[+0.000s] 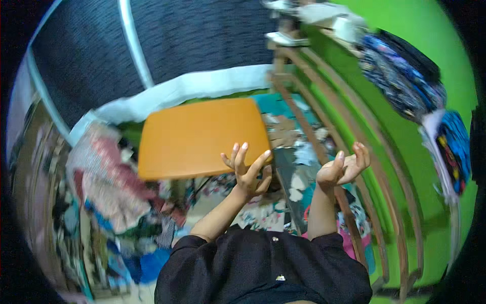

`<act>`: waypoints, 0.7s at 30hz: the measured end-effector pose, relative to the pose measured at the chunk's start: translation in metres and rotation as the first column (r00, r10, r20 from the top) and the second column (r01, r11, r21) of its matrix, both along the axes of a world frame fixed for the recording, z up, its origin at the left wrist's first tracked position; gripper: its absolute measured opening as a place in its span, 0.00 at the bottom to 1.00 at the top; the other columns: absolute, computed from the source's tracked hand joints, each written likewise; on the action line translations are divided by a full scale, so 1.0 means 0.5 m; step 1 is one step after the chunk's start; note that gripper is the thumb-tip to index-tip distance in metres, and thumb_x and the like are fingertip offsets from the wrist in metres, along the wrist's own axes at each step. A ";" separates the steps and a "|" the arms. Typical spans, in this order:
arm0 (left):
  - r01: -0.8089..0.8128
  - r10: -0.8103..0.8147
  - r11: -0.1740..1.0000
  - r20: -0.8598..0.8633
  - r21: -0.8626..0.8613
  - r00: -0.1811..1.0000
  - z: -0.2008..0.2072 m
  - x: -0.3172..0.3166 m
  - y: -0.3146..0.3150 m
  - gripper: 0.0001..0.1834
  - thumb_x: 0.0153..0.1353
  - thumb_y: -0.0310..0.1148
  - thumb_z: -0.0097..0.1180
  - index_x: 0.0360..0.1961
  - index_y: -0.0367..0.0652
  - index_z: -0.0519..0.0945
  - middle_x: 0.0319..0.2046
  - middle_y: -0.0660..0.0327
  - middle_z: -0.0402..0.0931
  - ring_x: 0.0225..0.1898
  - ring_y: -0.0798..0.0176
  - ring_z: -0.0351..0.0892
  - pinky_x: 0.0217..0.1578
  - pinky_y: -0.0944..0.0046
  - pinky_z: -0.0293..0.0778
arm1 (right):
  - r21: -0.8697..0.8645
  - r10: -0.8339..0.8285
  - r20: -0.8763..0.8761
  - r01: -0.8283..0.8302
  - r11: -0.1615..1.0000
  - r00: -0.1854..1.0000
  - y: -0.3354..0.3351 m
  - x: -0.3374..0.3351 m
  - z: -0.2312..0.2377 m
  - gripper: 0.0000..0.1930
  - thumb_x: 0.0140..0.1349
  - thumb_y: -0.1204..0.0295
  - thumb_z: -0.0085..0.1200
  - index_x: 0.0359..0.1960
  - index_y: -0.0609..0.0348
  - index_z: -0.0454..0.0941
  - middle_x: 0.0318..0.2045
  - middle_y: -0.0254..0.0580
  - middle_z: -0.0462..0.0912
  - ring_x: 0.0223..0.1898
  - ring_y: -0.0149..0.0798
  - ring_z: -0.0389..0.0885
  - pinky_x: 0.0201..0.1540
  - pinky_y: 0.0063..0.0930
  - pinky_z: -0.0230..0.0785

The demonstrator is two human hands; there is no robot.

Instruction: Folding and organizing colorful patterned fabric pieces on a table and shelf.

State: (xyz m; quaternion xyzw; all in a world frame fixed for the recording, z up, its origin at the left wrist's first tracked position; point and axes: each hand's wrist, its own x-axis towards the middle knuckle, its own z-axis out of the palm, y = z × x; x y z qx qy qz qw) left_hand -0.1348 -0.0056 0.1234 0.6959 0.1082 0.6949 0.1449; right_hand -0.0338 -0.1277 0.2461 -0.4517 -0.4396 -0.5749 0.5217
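Observation:
An orange, smooth-topped table with rounded corners stands in front of me. My left hand is raised by its near right corner, fingers spread and nothing in them. Its fingertips overlap the table's edge in the picture; I cannot tell whether they touch it. Farther right, my right hand is lifted with the palm turned up, its fingers loosely bent and the thumb apart. It is empty and appears in front of the brown wooden rails.
On the left, pink and white cloth lies heaped above other clothes. Paper or cloth scraps litter the area right of the table. Bags hang on the green wall. A dark curtain covers the back.

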 end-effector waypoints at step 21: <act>-0.879 0.805 0.401 -0.358 -0.259 0.473 -0.082 -0.508 0.043 0.16 0.44 0.32 0.54 0.38 0.47 0.76 0.57 0.49 0.54 0.61 0.46 0.46 0.58 0.49 0.37 | -0.186 0.671 -0.516 -0.834 0.519 0.532 0.397 -0.331 -0.212 0.10 0.50 0.77 0.46 0.36 0.62 0.69 0.39 0.48 0.67 0.43 0.44 0.65 0.49 0.36 0.57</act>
